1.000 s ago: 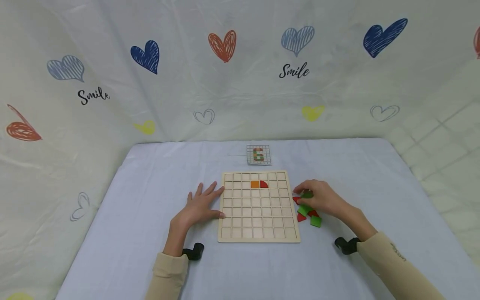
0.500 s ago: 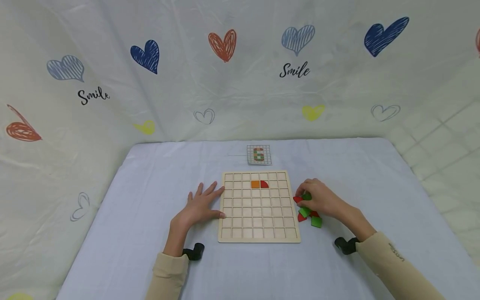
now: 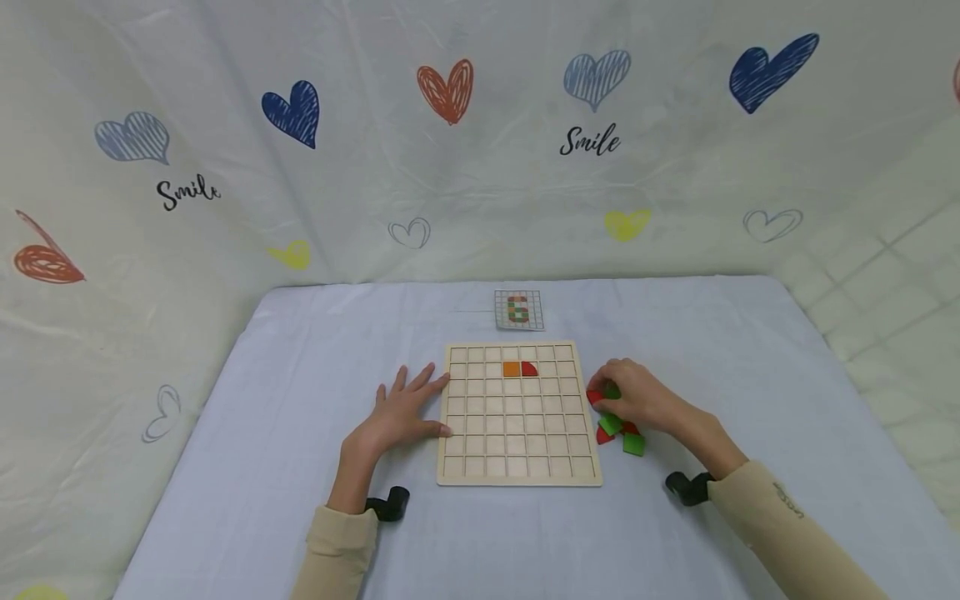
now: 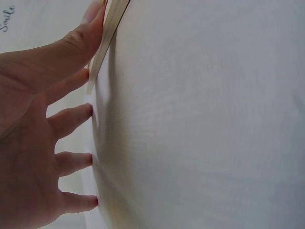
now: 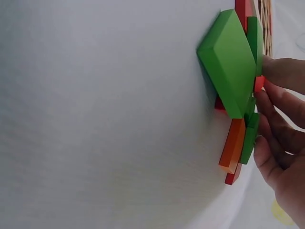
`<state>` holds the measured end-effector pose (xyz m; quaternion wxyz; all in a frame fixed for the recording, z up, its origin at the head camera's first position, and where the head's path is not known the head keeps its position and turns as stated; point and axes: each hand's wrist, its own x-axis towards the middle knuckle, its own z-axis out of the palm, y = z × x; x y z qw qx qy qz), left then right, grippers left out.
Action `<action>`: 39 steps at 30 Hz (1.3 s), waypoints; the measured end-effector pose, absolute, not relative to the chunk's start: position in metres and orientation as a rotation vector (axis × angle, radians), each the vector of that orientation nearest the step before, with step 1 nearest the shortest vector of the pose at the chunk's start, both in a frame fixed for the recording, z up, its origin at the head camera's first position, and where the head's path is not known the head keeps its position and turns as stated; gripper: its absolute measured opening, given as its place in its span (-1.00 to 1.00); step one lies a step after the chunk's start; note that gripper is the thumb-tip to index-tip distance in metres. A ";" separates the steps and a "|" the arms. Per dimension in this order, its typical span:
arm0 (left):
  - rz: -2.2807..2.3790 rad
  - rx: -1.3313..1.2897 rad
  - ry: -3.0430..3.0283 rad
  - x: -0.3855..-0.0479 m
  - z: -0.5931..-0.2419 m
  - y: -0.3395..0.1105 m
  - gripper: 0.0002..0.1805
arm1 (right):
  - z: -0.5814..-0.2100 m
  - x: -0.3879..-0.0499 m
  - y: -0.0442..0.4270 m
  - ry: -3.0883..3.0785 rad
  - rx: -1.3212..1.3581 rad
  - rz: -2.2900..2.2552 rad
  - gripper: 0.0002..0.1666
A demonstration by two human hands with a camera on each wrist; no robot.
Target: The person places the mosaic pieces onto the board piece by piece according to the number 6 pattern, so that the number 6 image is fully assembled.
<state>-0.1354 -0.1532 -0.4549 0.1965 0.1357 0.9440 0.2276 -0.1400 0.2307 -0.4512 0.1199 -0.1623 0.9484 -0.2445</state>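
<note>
My left hand [image 3: 401, 417] has its fingers spread. Its thumb and index finger touch the left edge of a wooden grid board [image 3: 513, 423]; the other fingertips rest on the cloth. An orange square tile [image 3: 512, 369] and a red quarter-circle tile [image 3: 529, 369] lie side by side in the board's second row. Beyond the right edge, my right hand [image 3: 639, 396] pinches a red tile [image 3: 595, 397] between thumb and finger, low over a small pile. In the right wrist view, only a sliver of this red tile [image 5: 259, 84] shows.
Green tiles [image 3: 633, 444] and red tiles [image 3: 604, 435] lie loose by the board's right edge; an orange tile [image 5: 232, 145] shows in the right wrist view. Behind the board lies a grid card [image 3: 519, 310] printed with a coloured 6. White cloth [image 3: 315, 367] covers the table.
My right fingertips have shifted slightly at the pile, and more of the red tile shows between them. The left hand and the board stay in place.
</note>
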 end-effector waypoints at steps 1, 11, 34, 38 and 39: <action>0.635 0.380 2.644 -0.135 -0.455 -0.153 -0.02 | -0.451 -0.140 0.231 2.767 -0.470 -0.730 -0.74; 0.638 0.387 2.644 -0.134 -0.456 -0.154 -0.02 | -0.455 -0.138 0.231 2.792 -0.580 -0.863 -0.81; 0.655 0.391 2.639 -0.134 -0.454 -0.154 -0.02 | -0.446 -0.147 0.215 2.790 -0.580 -1.111 -0.71; 0.654 0.391 2.638 -0.134 -0.454 -0.154 -0.02 | -0.444 -0.150 0.209 2.784 -0.589 -1.138 -0.71; 0.653 0.393 2.639 -0.135 -0.454 -0.154 -0.02 | -0.444 -0.151 0.208 2.783 -0.593 -1.147 -0.71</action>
